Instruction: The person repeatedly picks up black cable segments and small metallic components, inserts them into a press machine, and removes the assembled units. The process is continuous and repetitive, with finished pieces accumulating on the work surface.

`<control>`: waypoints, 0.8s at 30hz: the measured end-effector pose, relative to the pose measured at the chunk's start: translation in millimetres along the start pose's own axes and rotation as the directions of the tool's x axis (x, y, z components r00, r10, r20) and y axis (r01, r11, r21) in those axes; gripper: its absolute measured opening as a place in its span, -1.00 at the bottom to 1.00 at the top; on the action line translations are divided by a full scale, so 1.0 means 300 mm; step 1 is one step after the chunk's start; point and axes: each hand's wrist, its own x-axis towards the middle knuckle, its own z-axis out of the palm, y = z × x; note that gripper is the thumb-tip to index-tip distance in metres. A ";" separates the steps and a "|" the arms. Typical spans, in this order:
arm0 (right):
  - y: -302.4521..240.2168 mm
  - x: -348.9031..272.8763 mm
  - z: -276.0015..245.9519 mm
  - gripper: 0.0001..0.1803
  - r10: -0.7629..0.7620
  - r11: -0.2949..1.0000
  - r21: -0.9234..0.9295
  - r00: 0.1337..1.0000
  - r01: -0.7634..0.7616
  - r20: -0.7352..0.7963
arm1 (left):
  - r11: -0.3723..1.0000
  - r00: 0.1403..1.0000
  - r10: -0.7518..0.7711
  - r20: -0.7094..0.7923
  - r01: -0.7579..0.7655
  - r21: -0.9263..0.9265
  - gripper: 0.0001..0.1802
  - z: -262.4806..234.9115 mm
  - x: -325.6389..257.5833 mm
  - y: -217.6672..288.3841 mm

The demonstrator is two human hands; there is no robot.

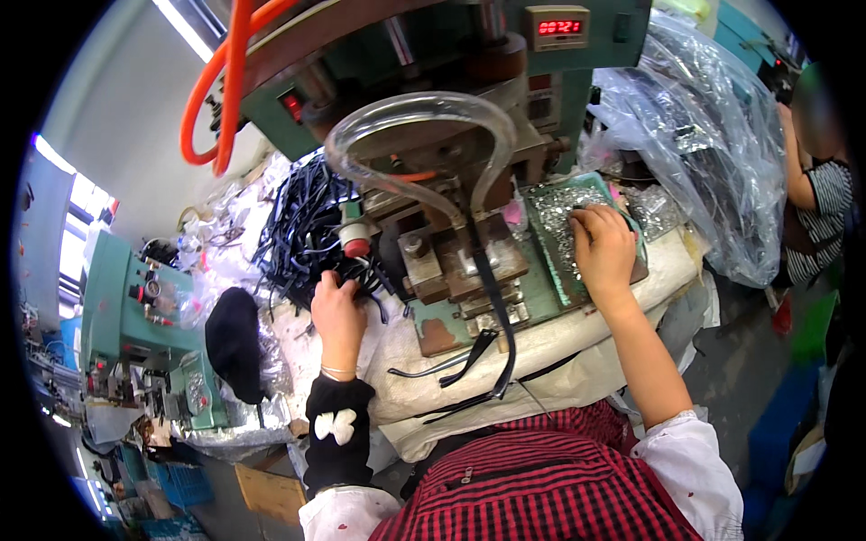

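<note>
My right hand (pixel 604 248) is over a green tray (pixel 561 287) of small shiny metal parts (pixel 555 221). Its fingers curl down at the parts, and whatever they pinch is too small to make out. My left hand (pixel 339 314) rests at the front edge of a heap of thin black strips (pixel 302 230) that look like glasses temples. The fingers there are bent together, with their tips partly hidden. Just beyond it is a red push button (pixel 357 247). Between my hands, a long black temple (pixel 493 298) leans from the metal fixture (pixel 460 270) of a press.
The green press (pixel 600 36), with a red-lit counter, rises ahead. A clear hose (pixel 424 104) loops before it. Several loose temples (pixel 469 359) lie on the pale cloth. A black sleeve-like cloth (pixel 236 345) lies left; plastic sheeting (pixel 695 135) and another person (pixel 816 198) are right.
</note>
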 end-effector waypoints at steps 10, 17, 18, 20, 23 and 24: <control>0.066 -0.066 -0.006 -0.86 0.599 0.570 0.630 0.792 -0.528 0.122 | 0.981 0.989 -0.120 0.083 0.131 -0.146 -0.93 0.000 0.005 -0.016; -0.199 0.014 -0.045 -0.85 0.264 0.707 0.655 0.959 -0.265 0.102 | 0.864 0.926 -0.341 0.163 0.377 -0.334 -0.79 -0.069 -0.076 0.005; -0.240 0.042 -0.070 -0.84 0.157 0.770 0.616 0.985 -0.164 0.066 | 0.753 0.909 -0.382 0.168 0.411 -0.514 -0.81 -0.088 -0.057 0.033; -0.296 0.078 -0.067 -0.83 0.023 0.793 0.609 1.000 -0.020 0.002 | 0.399 0.894 -0.429 0.130 0.317 -0.860 -0.90 -0.164 0.027 0.162; -0.384 0.054 -0.051 -0.79 0.276 0.456 0.806 0.921 -0.378 0.276 | 0.232 0.923 -0.375 -0.086 0.003 -0.973 -0.78 -0.360 0.114 0.353; -0.412 0.053 -0.052 -0.70 0.275 0.250 0.865 0.888 -0.435 0.368 | 0.242 0.936 -0.296 -0.190 -0.119 -0.963 -0.72 -0.414 0.128 0.397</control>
